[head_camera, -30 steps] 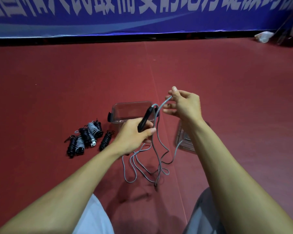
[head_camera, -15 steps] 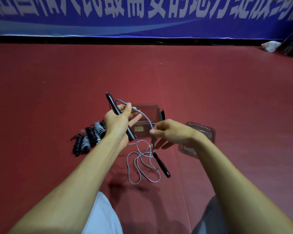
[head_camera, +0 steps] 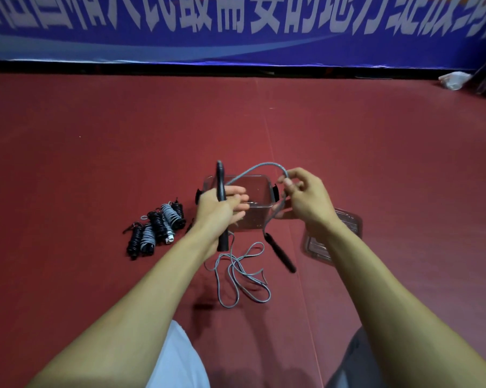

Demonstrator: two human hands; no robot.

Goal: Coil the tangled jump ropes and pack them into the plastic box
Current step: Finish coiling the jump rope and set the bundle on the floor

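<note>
My left hand point(head_camera: 220, 204) grips a black jump rope handle point(head_camera: 221, 186) held upright in front of the clear plastic box point(head_camera: 260, 217). A grey cord point(head_camera: 257, 167) arcs from that handle over the box to my right hand point(head_camera: 303, 197), which pinches it. Below my right hand the cord drops to the second black handle point(head_camera: 282, 253), hanging just above the red floor. The rest of the grey cord lies in loose loops point(head_camera: 240, 278) on the floor between my forearms.
Several coiled black and grey jump ropes point(head_camera: 156, 228) lie in a cluster left of the box. The clear lid point(head_camera: 334, 236) rests on the floor to the right, partly behind my right forearm. A blue banner point(head_camera: 236, 29) runs along the far wall.
My right hand has risen and moved right, drawing the cord into an arc over the box. The left hand has tilted its handle upright. The second handle has shifted right.
</note>
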